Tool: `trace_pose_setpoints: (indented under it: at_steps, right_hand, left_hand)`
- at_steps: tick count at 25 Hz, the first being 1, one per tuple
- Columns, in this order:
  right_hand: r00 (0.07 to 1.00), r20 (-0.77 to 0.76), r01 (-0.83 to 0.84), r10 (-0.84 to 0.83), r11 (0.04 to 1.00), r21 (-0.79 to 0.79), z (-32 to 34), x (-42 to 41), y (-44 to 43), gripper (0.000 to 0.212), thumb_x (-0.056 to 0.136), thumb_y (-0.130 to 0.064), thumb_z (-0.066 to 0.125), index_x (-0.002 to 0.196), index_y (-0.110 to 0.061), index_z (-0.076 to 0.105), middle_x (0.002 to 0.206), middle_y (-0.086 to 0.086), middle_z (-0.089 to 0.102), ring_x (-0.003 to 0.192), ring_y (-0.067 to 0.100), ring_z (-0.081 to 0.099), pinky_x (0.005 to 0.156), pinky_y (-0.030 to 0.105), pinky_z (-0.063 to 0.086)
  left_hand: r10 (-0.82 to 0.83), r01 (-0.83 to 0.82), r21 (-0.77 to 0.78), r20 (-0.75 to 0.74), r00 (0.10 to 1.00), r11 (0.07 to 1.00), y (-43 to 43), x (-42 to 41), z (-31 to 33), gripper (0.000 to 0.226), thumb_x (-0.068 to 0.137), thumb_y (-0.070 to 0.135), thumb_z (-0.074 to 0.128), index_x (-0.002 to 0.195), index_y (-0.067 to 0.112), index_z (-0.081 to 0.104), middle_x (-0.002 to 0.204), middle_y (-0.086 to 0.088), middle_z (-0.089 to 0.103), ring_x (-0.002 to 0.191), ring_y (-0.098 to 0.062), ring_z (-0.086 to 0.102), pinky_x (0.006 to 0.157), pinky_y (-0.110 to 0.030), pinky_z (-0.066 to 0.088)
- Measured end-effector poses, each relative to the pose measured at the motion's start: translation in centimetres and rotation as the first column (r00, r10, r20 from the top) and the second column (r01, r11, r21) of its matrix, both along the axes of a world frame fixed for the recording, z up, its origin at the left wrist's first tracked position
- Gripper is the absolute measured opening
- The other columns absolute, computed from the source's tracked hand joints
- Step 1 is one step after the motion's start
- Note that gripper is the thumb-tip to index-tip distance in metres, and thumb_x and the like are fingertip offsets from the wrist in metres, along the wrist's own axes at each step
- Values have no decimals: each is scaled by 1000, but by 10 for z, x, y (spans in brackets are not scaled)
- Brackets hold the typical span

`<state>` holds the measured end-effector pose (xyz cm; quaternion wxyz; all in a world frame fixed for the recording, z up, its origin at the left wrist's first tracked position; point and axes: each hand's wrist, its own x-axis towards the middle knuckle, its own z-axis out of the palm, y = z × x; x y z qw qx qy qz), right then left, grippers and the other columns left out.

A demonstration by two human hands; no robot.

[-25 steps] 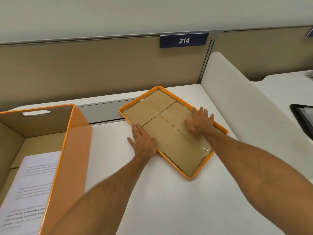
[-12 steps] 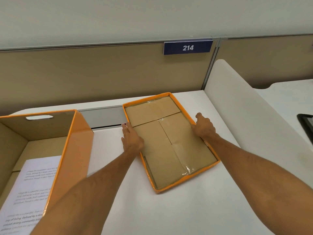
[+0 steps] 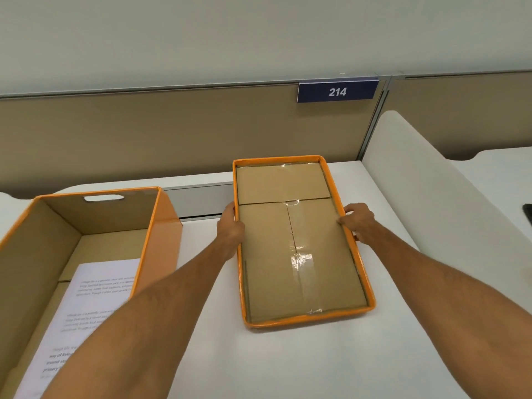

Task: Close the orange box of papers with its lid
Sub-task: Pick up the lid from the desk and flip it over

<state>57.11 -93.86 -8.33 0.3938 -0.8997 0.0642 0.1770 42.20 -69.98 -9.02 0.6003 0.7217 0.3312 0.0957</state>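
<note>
On my far left the orange box point(image 3: 161, 226) stands open on the tabletop point(image 3: 288, 364), its brown inside showing and a handle slot cut in the far wall. A printed sheet of the papers point(image 3: 86, 306) lies flat on its floor. Nothing covers it yet, so the closing itself is not begun.

Moving right, my left hand point(image 3: 230, 230) is closed on the left rim of the lid point(image 3: 299, 322), thumb over the edge and fingers down the outside, as far as I can see. The lid lies on the tabletop to the right of the box and apart from it, with its hollow side up: the brown taped inside faces me and the orange rim stands up all around. Its long sides run away from me.

Further right, my right hand point(image 3: 357, 224) grips the opposite long rim, thumb just inside the edge and fingers curled around the outside. So both hands hold the lid at about the middle of its long sides.

I judge this to be the pick-up step. Next I need to lift the lid, turn it over so the hollow faces down, carry it left over the box, and line its rim up with the four walls before lowering it. The turn looks like the awkward part, since my grip has to survive the flip.
</note>
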Motion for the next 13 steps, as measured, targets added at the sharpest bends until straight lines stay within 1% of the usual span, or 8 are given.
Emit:
trace_pose_setpoints:
  at_steps: [2,4,6,8,10,11,13]
  right_hand:
    - [1000,-10,27,-26,997,74,17,-6,3,38,88,-3,66,126,-4,61,124,21,60,102,32,60,86,43,55]
    - [1000,6,23,-24,993,115,40,-11,9,39,89,-6,67,127,-5,60,123,21,59,98,30,58,84,44,54]
    - [999,36,-7,2,989,150,68,-20,20,38,89,-7,67,126,-5,60,122,21,60,98,30,58,82,45,53]
    - [997,62,-49,38,981,186,94,-31,34,37,90,-7,66,126,-4,60,122,21,60,105,32,61,83,45,53]
    - [993,81,-98,83,972,214,119,-46,51,38,90,-6,65,128,-3,59,123,20,60,111,34,61,87,47,53]
    - [990,90,-127,110,967,220,130,-53,61,38,90,-5,65,128,-3,59,122,20,60,110,33,61,88,48,53]
    - [981,113,-181,159,956,229,149,-70,82,32,91,-5,64,123,-1,60,118,19,61,104,30,61,83,45,53]
  left_hand:
    - [-31,33,-33,60,998,999,11,-3,21,53,95,-7,43,141,19,42,133,-6,55,120,-26,56,90,-42,55]
    - [-59,62,-43,75,995,997,24,-7,45,55,96,-3,47,144,22,39,135,-8,54,118,-27,57,83,-43,58]
    - [-64,67,-32,101,993,997,39,-14,70,57,96,-3,47,146,22,36,134,-8,55,111,-24,59,71,-37,58]
    - [-52,53,-4,144,988,999,53,-24,93,56,95,-6,47,144,19,39,131,-7,56,106,-21,58,66,-28,55]
    - [-40,34,38,174,984,999,71,-40,116,55,95,-8,46,143,18,41,128,-2,58,104,-19,58,65,-26,54]
    - [-31,22,50,177,984,999,81,-49,128,55,95,-7,45,143,18,41,126,0,58,104,-20,59,67,-30,55]
    - [-6,-4,55,180,984,998,103,-67,149,54,95,-7,43,143,18,41,127,-1,58,103,-22,60,71,-36,57]
